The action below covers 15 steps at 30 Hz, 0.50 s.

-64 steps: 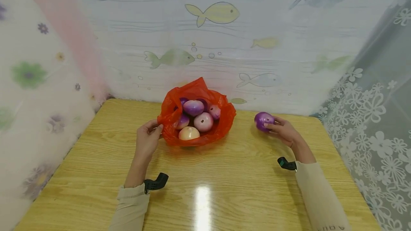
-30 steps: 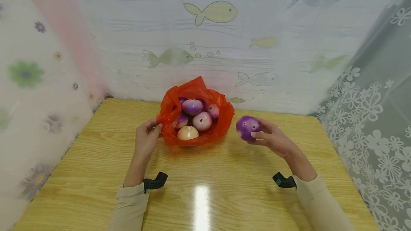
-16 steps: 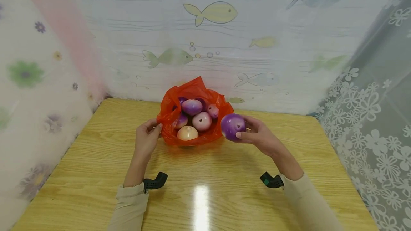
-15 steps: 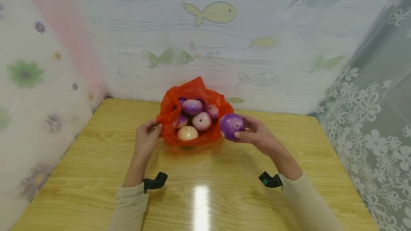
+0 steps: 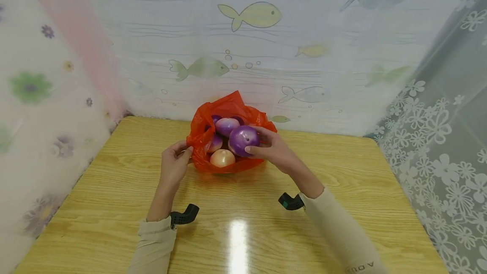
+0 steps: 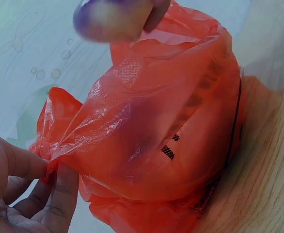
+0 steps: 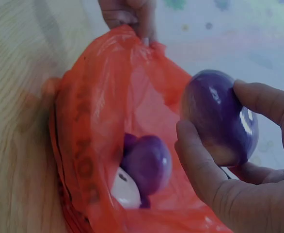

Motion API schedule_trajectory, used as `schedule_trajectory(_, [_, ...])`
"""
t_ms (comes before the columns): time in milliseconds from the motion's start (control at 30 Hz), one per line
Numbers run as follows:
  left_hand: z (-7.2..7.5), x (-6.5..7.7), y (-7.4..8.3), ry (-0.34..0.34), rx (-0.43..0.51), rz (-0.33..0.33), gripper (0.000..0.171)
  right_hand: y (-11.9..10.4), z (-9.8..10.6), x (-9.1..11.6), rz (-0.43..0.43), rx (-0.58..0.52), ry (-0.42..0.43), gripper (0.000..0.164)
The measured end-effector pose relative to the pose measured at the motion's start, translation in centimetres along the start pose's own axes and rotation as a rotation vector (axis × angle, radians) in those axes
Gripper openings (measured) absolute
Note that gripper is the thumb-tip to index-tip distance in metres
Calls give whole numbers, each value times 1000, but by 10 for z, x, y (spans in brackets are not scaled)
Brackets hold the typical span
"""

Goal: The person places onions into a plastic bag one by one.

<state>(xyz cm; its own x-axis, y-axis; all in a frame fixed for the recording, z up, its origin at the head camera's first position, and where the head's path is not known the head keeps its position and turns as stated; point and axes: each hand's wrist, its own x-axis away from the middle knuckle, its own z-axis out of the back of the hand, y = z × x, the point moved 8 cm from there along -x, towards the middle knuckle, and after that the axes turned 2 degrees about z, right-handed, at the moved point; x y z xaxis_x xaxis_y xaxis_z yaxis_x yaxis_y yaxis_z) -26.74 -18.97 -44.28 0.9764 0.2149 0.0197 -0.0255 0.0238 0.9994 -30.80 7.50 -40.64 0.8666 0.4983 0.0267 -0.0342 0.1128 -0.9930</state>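
A red plastic bag (image 5: 198, 128) stands with its mouth wide at the back of the table. Inside lie several glossy round, onion-like pieces: a purple-and-white one (image 5: 227, 126), a cream one (image 5: 222, 158) and others partly covered. My left hand (image 5: 176, 160) pinches the bag's left rim between thumb and fingers; the left wrist view shows the gathered plastic. Over the bag's mouth, my right hand (image 5: 275, 151) holds a purple onion-like ball (image 5: 243, 140) by its sides, thumb in front. The right wrist view shows that purple ball (image 7: 219, 116) above the bag's contents.
A wood-grain table (image 5: 213, 215) carries the bag near its back edge. Behind it hangs a pale fish-print sheet (image 5: 251, 45). Flowered white cloth (image 5: 42, 109) lines the left side, and a lacy curtain (image 5: 452, 181) the right.
My right hand has carried the purple ball leftward from the right side of the table to over the bag's mouth. The left hand keeps its hold on the rim.
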Motion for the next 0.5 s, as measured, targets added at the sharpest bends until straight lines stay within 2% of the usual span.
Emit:
schedule_trajectory(267, [2,-1,-1,3,-13,3,29,13,-27,-40,-61,-29,-27,69])
schedule_trajectory(400, [1,0,-1,6,-10,4,28,21,-40,-52,-99,-5,-67,71])
schedule_trajectory(500, [1,-1,-1,5,-1,3,28,27,-44,-57,-128,17,-67,72])
